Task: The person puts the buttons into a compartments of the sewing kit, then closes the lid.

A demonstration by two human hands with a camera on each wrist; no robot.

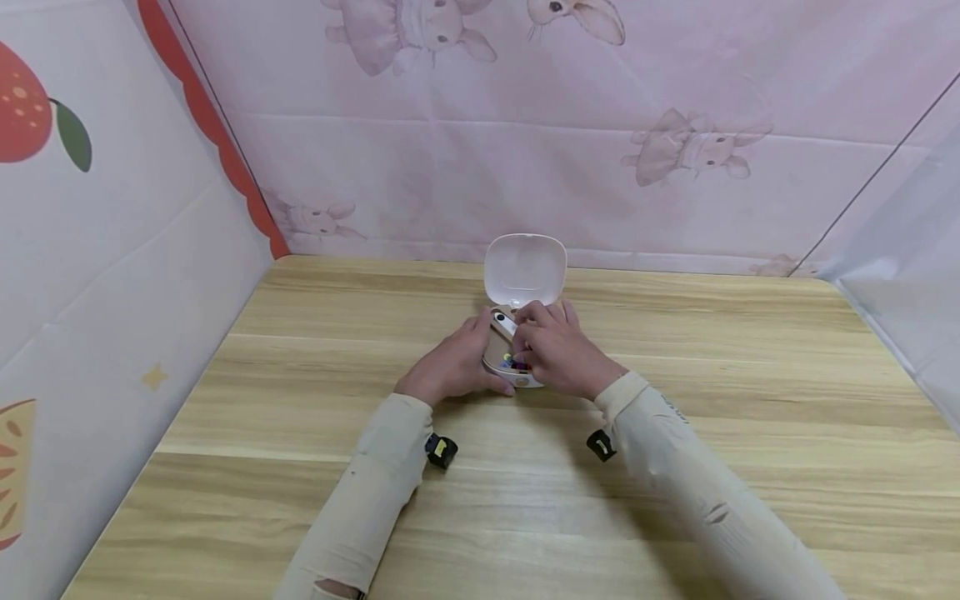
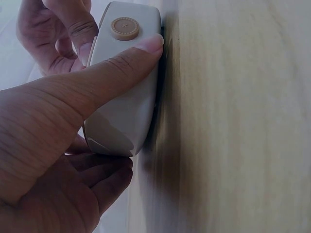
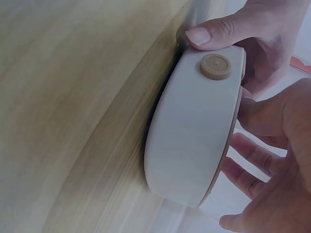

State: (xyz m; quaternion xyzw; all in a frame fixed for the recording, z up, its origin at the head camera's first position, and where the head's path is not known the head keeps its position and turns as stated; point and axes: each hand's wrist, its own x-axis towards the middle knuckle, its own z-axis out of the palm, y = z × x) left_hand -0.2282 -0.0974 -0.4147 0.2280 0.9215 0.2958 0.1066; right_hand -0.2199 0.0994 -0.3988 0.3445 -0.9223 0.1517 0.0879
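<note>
A small white case (image 2: 121, 102) with a round tan button (image 3: 215, 66) on its front stands on the table, its white lid (image 1: 525, 268) raised at the back. My left hand (image 1: 459, 360) grips the case, thumb across the front and fingers along the left side. Inside, on a tan surface, lie a white strip (image 1: 506, 325) with a dark round spot and small coloured pieces (image 1: 509, 361), too small to make out. My right hand (image 1: 561, 354) reaches over the right side, thumb and forefinger down inside. Their tips are hidden, so whether they pinch something does not show.
The wood-grain table (image 1: 300, 400) extends around the case. A pink fabric wall (image 1: 525, 175) printed with rabbits rises close behind the lid, and a white panel (image 1: 150, 275) borders the left. Black wrist cameras (image 1: 442, 451) sit under both sleeves.
</note>
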